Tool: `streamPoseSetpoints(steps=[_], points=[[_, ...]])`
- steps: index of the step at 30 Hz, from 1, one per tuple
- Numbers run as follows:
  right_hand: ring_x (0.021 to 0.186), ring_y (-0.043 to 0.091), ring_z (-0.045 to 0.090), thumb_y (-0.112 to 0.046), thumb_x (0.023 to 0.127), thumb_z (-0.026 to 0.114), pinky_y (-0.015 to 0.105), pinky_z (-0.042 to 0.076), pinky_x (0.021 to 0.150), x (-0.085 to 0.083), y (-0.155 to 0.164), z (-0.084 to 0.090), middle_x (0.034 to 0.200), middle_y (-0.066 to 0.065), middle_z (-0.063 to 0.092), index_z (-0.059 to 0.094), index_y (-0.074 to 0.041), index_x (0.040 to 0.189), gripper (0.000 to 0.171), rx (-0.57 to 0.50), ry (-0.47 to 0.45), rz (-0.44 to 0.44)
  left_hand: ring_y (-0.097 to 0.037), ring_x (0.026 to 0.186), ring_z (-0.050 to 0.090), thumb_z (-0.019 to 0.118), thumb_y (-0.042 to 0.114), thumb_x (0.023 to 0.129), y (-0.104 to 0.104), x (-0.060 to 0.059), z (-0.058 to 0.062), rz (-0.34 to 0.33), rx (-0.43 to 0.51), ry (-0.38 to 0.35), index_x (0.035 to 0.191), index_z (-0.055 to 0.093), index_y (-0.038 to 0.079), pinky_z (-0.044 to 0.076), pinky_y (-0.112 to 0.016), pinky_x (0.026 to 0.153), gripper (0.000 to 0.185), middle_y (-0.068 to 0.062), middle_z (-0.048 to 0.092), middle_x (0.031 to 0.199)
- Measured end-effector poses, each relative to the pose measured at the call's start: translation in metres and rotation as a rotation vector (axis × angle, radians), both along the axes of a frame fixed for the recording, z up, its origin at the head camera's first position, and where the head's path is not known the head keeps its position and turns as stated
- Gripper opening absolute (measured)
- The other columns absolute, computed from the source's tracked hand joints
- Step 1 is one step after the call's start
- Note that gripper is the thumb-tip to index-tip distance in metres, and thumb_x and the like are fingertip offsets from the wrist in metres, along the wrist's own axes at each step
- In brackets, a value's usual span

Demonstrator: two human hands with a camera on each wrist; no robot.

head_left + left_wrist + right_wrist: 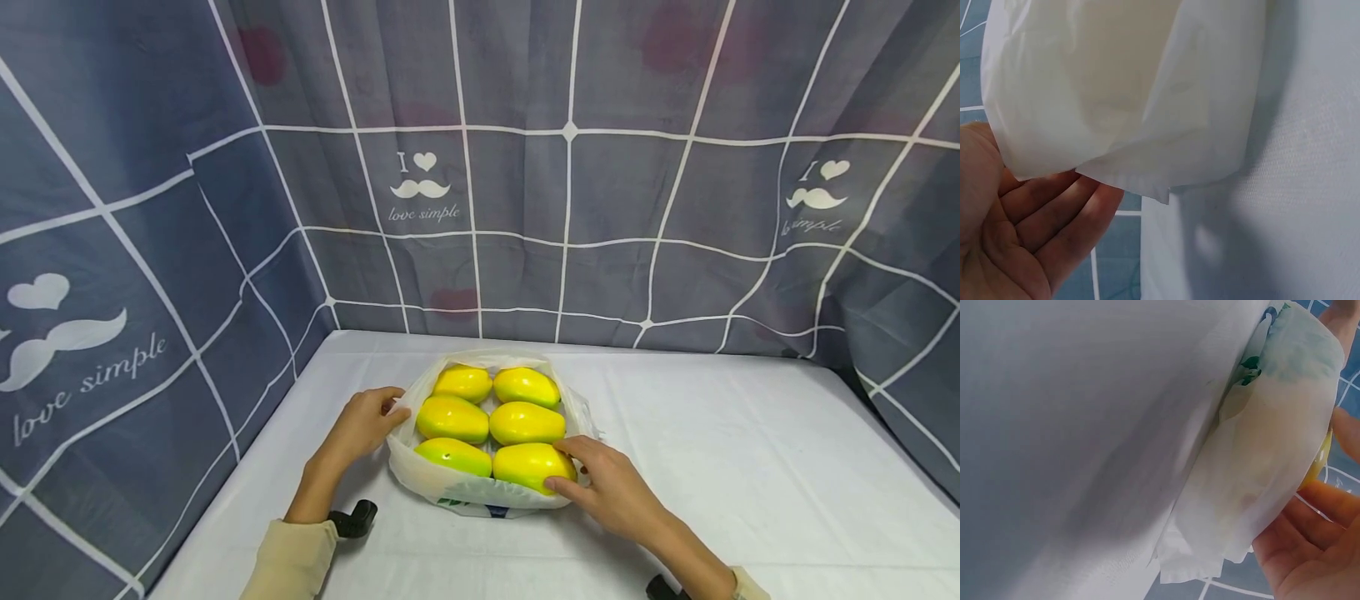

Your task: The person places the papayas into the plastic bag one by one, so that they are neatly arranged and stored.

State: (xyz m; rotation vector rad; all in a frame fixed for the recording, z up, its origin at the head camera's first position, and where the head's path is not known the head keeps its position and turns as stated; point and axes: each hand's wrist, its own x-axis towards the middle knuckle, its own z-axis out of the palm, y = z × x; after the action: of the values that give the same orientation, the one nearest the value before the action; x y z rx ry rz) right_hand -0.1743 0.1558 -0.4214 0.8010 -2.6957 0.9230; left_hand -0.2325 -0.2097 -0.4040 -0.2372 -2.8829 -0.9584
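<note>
Now bag [420, 475] between both hands' fingers [573, 487]

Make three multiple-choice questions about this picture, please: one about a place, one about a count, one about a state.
1. Where does the bag of mangoes lie?
A. on the white table
B. on the floor
C. on a chair

2. How many mangoes are in the bag?
A. four
B. six
C. eight

3. How is the bag?
A. tied shut
B. open at the top
C. folded flat

Key: 1 A, the plastic bag rests on the white table. 2 B, six mangoes lie in two rows of three. 3 B, the fruit shows uncovered while the left hand and the right hand touch the bag's sides.
</note>
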Motion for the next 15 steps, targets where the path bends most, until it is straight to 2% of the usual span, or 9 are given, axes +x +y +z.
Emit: streamPoseSetpoints(steps=[6,8,12,15], points=[[0.118,0.025,0.058,-0.041,0.092,0.068,0.047,0.046,0.097,0.004,0.006,0.002,0.124,0.004,0.064,0.064,-0.004,0.125,0.049,-0.002,0.069,-0.048,-0.031,0.098,0.066,0.062,0.028,0.098,0.003,-0.002,0.002,0.009,0.054,0.033,0.129,0.061,-0.002,0.052,-0.047,0.085,0.043,-0.018,0.066,0.113],[0.123,0.028,0.055,-0.038,0.093,0.068,0.049,0.043,0.099,0.004,0.009,0.004,0.128,0.007,0.062,0.063,-0.003,0.127,0.049,-0.013,0.085,-0.057,-0.032,0.101,0.065,0.06,0.03,0.099,0.004,-0.002,0.003,0.007,0.064,0.046,0.131,0.059,-0.002,0.052,-0.047,0.086,0.046,-0.018,0.065,0.117],[0.133,0.032,0.044,-0.033,0.094,0.067,0.055,0.036,0.104,0.0,0.018,0.01,0.138,0.013,0.056,0.059,0.0,0.133,0.052,-0.021,0.128,-0.077,-0.036,0.11,0.061,0.057,0.036,0.1,0.006,0.001,0.008,0.0,0.078,0.074,0.137,0.054,0.0,0.049,-0.05,0.091,0.052,-0.02,0.058,0.131],[0.138,0.037,0.036,-0.031,0.095,0.066,0.059,0.03,0.107,-0.007,0.027,0.016,0.144,0.018,0.049,0.054,0.003,0.136,0.054,-0.002,0.159,-0.086,-0.04,0.123,0.051,0.054,0.041,0.101,0.008,0.004,0.012,0.004,0.074,0.11,0.142,0.049,0.001,0.041,-0.056,0.099,0.058,-0.021,0.049,0.142]])
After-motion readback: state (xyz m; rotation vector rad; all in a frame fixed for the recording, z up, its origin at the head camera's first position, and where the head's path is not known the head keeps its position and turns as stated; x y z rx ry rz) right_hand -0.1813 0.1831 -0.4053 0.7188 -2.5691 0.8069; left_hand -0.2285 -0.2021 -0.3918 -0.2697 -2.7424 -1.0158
